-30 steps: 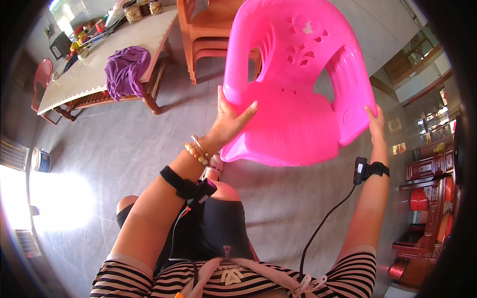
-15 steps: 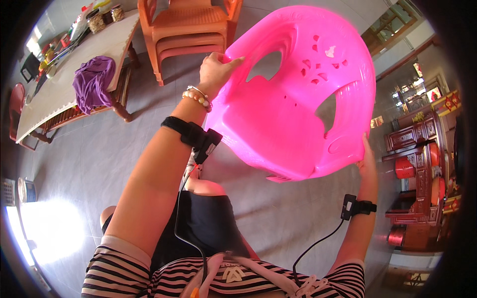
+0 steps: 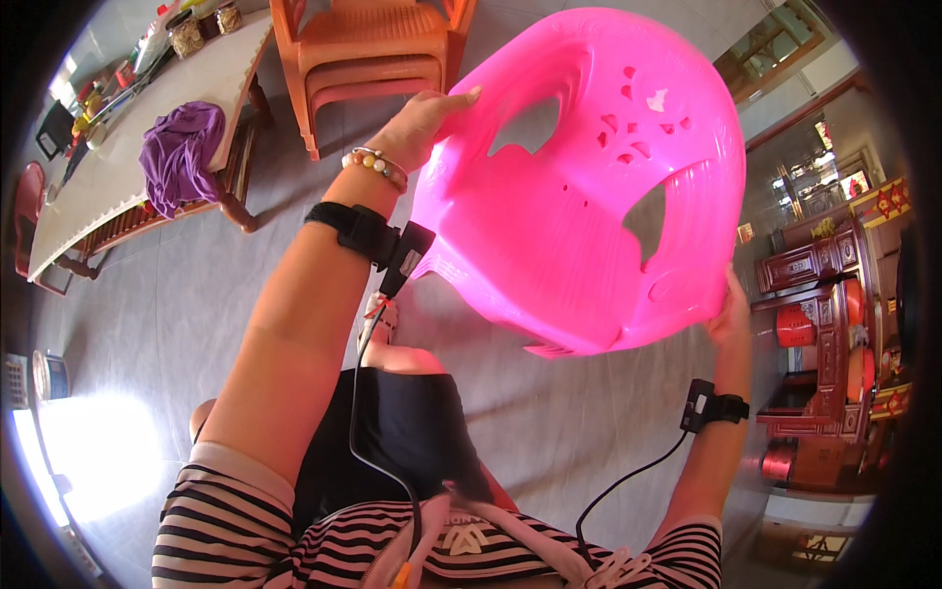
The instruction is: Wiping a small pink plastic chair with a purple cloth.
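Over the grey floor (image 3: 579, 432), here's the pink plastic chair (image 3: 549, 255), left hand (image 3: 417, 126) gripping one side, right hand (image 3: 727, 316) clasping the other, orange chairs (image 3: 373, 44) stacked beyond!

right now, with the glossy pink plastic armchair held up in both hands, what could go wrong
The glossy pink plastic armchair might slip or tip, as the left hand and right hand grip only its sides.

Swung leftward, it could bump the stacked orange plastic chairs, which appear close by, though depth is hard to judge.

The thin black cable hanging from the left wrist might catch if the armchair is lowered.
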The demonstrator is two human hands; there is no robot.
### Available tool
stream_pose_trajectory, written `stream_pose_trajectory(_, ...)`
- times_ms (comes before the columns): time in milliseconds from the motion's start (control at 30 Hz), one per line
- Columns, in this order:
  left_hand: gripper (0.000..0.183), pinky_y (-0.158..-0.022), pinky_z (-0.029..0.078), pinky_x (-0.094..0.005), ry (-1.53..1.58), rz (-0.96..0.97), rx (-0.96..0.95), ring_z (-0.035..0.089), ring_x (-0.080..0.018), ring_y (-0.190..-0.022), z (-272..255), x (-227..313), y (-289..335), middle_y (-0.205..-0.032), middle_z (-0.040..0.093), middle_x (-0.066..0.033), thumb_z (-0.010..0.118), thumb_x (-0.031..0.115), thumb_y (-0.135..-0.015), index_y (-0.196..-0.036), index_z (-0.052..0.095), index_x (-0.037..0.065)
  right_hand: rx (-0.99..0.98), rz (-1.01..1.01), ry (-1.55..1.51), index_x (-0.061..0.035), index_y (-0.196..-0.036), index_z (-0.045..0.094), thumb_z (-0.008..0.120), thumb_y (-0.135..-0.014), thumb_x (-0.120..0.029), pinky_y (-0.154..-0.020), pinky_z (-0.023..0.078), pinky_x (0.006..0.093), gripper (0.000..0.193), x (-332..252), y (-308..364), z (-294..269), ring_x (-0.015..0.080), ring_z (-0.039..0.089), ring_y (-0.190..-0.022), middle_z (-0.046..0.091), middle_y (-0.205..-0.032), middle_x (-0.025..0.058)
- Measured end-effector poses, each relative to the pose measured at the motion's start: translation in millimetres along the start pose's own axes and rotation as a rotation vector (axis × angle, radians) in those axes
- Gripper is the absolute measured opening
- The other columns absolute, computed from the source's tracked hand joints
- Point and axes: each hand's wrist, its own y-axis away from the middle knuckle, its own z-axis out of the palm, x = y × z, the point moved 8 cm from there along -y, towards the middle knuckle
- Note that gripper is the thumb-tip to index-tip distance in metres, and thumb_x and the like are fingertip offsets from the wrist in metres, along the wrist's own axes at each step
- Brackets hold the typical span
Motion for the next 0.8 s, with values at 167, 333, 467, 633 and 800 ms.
stream_pose_trajectory(167, 0.045, -0.087, 0.042, -0.0263, -0.054, -0.07, 0.07, 0.056, -0.0103, -0.09, 4, -3, 7, -0.104, 0.062, -0.0008, 0.065, 0.047, -0.089, -0.111, 0.064, 0.007, -0.061, 0.048, -0.014, -0.0063, -0.121, 0.058, 0.063, -0.093, -0.038, -0.087, 0.053, 0.034, 0.043, 6, -15, -21, 0.0187, 0.064, -0.101, 0.066, -0.112, 0.0075)
stream_pose_trajectory(333, 0.045, -0.079, 0.049, -0.0261, -0.234, -0.207, 0.126, 0.058, -0.0098, -0.08, -29, -15, -16, -0.093, 0.062, -0.0002, 0.063, 0.049, -0.09, -0.107, 0.064, 0.007, -0.044, 0.095, 0.105, -0.0064, -0.123, 0.057, 0.06, -0.093, -0.043, -0.082, 0.055, 0.0355, 0.047, -1, -31, -25, 0.0184, 0.065, -0.099, 0.066, -0.111, 0.007)
stream_pose_trajectory(467, 0.029, -0.068, 0.052, -0.0271, -0.026, -0.316, 0.036, 0.06, -0.0108, -0.067, -19, -36, -12, -0.08, 0.063, -0.0017, 0.054, 0.029, -0.097, -0.097, 0.064, 0.002, -0.094, 0.126, 0.113, -0.007, -0.125, 0.056, 0.056, -0.095, -0.048, -0.084, 0.055, 0.036, 0.051, -4, -22, -19, 0.0192, 0.064, -0.101, 0.065, -0.113, 0.0071)
stream_pose_trajectory(633, 0.02, -0.059, 0.052, -0.0257, -0.072, -0.35, 0.001, 0.058, -0.0096, -0.06, -19, -44, -8, -0.074, 0.062, -0.0023, 0.052, 0.015, -0.096, -0.087, 0.062, 0.0, -0.013, 0.084, 0.205, -0.0067, -0.132, 0.051, 0.053, -0.094, -0.054, -0.086, 0.053, 0.0349, 0.06, -8, -22, -21, 0.0194, 0.062, -0.105, 0.062, -0.119, 0.0076)
stream_pose_trajectory(800, 0.017, -0.051, 0.048, -0.0249, -0.084, -0.381, 0.092, 0.055, -0.0089, -0.054, -23, -48, -17, -0.069, 0.059, -0.001, 0.052, 0.01, -0.093, -0.079, 0.059, 0.003, -0.025, 0.015, 0.199, -0.0058, -0.135, 0.049, 0.054, -0.094, -0.053, -0.089, 0.051, 0.0338, 0.062, -9, -33, -30, 0.0192, 0.06, -0.108, 0.06, -0.123, 0.0076)
